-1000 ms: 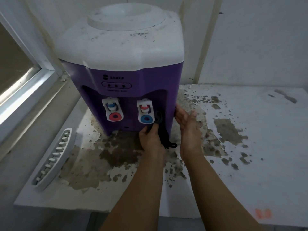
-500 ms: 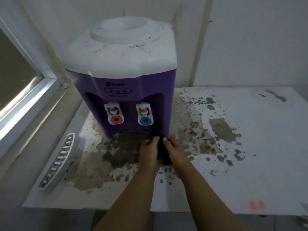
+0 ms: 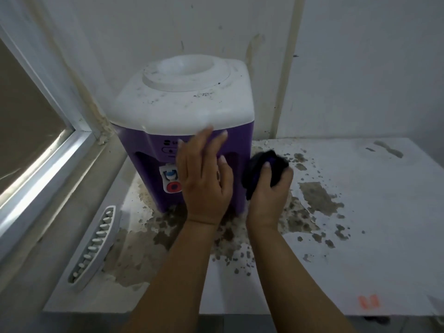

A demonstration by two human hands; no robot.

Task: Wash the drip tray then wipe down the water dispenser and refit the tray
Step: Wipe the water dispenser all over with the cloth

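the left hand (image 3: 204, 179) is raised flat in front of the purple face of the water dispenser (image 3: 182, 111), fingers straight and spread, its grip released; whether it touches the face cannot be told. the right hand (image 3: 269, 188), just right of the dispenser's near corner, has its grip clenched around a bunched dark cloth (image 3: 262, 164). the drip tray (image 3: 93, 246) lies on the left near part of the tabletop (image 3: 360, 236), well apart from the dispenser. the white tabletop is blotched with brown stains. a window frame (image 3: 48, 150) runs along the left.
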